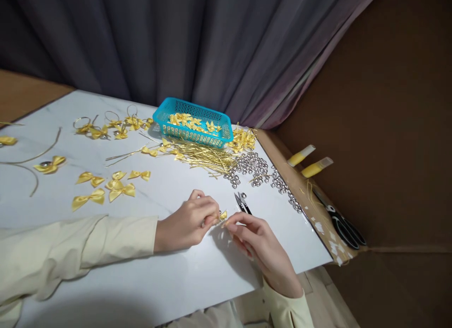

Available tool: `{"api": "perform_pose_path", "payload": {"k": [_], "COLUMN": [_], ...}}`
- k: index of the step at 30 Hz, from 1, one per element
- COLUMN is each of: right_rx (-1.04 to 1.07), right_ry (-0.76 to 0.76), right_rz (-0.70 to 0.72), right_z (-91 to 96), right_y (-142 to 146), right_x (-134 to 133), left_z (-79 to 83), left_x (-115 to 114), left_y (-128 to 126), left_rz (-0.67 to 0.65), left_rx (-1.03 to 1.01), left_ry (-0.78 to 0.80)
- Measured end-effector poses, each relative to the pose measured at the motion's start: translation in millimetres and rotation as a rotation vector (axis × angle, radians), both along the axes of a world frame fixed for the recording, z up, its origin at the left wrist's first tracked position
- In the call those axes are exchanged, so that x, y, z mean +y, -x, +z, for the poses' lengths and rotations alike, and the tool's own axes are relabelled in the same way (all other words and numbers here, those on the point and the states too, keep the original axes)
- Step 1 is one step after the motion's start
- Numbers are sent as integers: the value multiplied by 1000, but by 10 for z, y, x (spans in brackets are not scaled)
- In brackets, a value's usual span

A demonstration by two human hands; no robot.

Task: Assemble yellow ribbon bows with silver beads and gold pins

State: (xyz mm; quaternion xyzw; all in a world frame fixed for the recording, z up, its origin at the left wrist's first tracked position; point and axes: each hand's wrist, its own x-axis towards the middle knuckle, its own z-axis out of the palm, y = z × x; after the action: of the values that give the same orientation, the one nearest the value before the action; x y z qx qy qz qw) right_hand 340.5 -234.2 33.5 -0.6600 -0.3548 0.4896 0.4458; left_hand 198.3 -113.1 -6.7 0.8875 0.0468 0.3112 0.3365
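Both hands meet on the white counter (197, 281), fingertips drawn together on a small yellow bow (223, 215): the left hand (185, 224) pinches it from one side, the right hand (259, 243) from the other. Just beyond the right fingertips lie small snips (242, 202). Farther out from the hands sit a heap of silver bells (251, 165), a sheaf of gold wires (203, 156) and a blue basket (192, 136) holding bows. Loose bows (106, 187) lie beyond the left forearm; black scissors (344, 227) rest well off to the right

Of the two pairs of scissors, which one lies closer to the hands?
The small snips on the white table, just beyond the right hand; the large black-handled scissors lie far right, off it.
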Motion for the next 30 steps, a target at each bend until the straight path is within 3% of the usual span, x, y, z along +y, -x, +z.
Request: {"api": "perform_pose_path", "payload": {"k": [4,10,15,21,30], "right_rx": [251,148,-159,-633,-864], "right_ry": [45,32,-66,-392,-538], "right_rz": [-43,-47,-102,-132,-172], "right_z": [-37,-74,-106,-149,-272], "right_y": [-6,-13,22,94,164], "right_x": [21,28,0,-4,9], "left_z": [18,9,4,23,47], "left_x": [6,2,7,11,-3], "left_y": [9,22,24,31,29], "left_rz": [-22,-50,-46,-49,-66], "left_rx": [-4,21,41,36,56], "left_ry": [-42,-84,-102,-111,-142]}}
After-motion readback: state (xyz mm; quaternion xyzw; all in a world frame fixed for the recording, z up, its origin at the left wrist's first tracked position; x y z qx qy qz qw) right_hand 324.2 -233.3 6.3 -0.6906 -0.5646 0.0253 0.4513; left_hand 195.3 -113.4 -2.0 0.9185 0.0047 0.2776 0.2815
